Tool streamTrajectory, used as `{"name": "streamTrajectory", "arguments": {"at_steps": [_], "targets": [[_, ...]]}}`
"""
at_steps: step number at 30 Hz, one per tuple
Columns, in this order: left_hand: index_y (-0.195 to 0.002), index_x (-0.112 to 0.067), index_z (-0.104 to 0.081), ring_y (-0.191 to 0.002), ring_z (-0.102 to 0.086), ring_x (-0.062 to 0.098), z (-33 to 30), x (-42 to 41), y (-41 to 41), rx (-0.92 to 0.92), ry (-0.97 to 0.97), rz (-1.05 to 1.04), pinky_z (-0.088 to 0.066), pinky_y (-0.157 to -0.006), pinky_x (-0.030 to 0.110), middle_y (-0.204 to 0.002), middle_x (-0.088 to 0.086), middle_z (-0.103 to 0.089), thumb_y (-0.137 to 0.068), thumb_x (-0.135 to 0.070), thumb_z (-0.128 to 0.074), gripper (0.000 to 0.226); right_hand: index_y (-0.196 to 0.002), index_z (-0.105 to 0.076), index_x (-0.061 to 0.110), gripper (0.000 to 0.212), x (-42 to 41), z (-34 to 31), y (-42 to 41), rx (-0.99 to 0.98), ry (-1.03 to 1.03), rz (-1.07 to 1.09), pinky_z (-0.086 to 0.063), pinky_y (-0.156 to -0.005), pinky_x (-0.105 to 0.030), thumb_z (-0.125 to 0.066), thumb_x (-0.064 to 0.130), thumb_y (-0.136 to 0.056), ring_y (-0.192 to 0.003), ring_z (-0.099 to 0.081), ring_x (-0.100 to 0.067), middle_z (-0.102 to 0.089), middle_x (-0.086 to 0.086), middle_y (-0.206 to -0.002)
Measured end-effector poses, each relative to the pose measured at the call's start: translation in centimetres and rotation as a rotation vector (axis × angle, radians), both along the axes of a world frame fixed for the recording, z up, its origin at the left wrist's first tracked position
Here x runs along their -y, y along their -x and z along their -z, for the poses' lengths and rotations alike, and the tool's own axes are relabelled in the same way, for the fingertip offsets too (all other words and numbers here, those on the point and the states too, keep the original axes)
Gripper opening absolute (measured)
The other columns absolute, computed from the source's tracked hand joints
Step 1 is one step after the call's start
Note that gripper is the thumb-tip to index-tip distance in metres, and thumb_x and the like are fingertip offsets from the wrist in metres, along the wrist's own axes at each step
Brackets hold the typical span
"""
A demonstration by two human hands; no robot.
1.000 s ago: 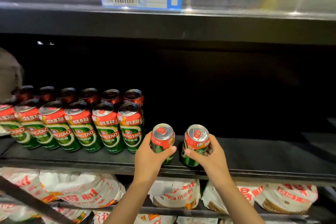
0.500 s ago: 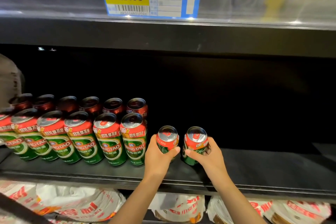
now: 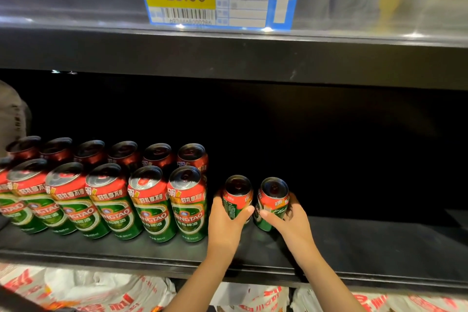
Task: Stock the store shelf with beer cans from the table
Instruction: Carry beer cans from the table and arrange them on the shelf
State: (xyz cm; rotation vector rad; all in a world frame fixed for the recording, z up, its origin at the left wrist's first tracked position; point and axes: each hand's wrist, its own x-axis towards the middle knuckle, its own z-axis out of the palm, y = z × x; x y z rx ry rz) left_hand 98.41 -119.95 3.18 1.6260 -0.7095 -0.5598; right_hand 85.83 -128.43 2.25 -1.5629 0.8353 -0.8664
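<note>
Item: two beer cans, placement step. Our left hand (image 3: 225,223) grips one can (image 3: 236,199), our right hand (image 3: 291,220) the other can (image 3: 272,201), both just right of the stocked row (image 3: 106,200) on the shelf (image 3: 367,248). Next, we judge: seat them flush, then release.

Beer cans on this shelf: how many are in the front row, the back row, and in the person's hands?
Front row cans: 6, leftmost partly cropped
Back row cans: 6
Held cans: 2, one in the left hand, one in the right hand
Total: 14
</note>
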Motion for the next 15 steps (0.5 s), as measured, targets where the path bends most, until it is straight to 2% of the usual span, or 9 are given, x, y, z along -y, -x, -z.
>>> {"name": "streamTrajectory", "arguments": {"at_steps": [4, 7, 10, 12, 15], "targets": [[-0.118, -0.025, -0.042, -0.103, -0.057, -0.001, 1.9, -0.6, 0.3, 0.013, 0.058, 0.016, -0.045, -0.083, 0.010, -0.112, -0.009, -0.058, -0.075, -0.021, -0.077, 0.055, -0.124, -0.041, 0.030, 0.072, -0.4, 1.2, 0.1, 0.007, 0.000, 0.040, -0.047, -0.080, -0.008, -0.082, 0.010, -0.068, -0.105, -0.058, 0.007, -0.057, 0.014, -0.119], [-0.119, -0.031, -0.042, -0.108, -0.058, 0.005, 3.1, -0.8, 0.2, 0.039, 0.062, -0.006, -0.048, -0.091, 0.023, -0.115, -0.006, -0.059, -0.073, -0.028, -0.079, 0.059, -0.125, -0.037, 0.028, 0.080, -0.4, 1.7, -0.2, -0.055, 0.030, 0.060, -0.047, -0.078, -0.006, -0.086, 0.015, -0.063, -0.104, -0.057, 0.004, -0.053, 0.014, -0.120], [-0.110, -0.037, -0.043, -0.104, -0.059, 0.002, 3.3, -0.6, 0.1, 0.050, 0.087, -0.034, -0.048, -0.088, 0.020, -0.111, -0.008, -0.060, -0.074, -0.018, -0.078, 0.054, -0.122, -0.038, 0.028, 0.078, -0.1, 2.0, -0.3, -0.079, 0.039, 0.085, -0.047, -0.077, -0.005, -0.086, 0.014, -0.063, -0.102, -0.056, 0.003, -0.055, 0.013, -0.115], [-0.110, -0.037, -0.042, -0.103, -0.058, -0.003, 3.3, -0.6, 0.1, 0.060, 0.094, -0.033, -0.047, -0.088, 0.018, -0.111, -0.012, -0.059, -0.074, -0.017, -0.078, 0.054, -0.122, -0.041, 0.026, 0.076, 0.0, 2.2, -0.3, -0.084, 0.035, 0.089, -0.047, -0.076, -0.006, -0.086, 0.014, -0.063, -0.102, -0.057, 0.003, -0.056, 0.014, -0.114], [-0.119, -0.026, -0.043, -0.103, -0.057, -0.004, 3.7, -0.8, 0.0, 0.080, 0.101, -0.029, -0.047, -0.088, 0.017, -0.112, -0.011, -0.060, -0.076, -0.019, -0.077, 0.055, -0.121, -0.046, 0.023, 0.068, 0.1, 2.3, -0.1, -0.082, 0.021, 0.085, -0.049, -0.077, -0.008, -0.084, 0.011, -0.065, -0.105, -0.057, -0.001, -0.058, 0.013, -0.113]]}}
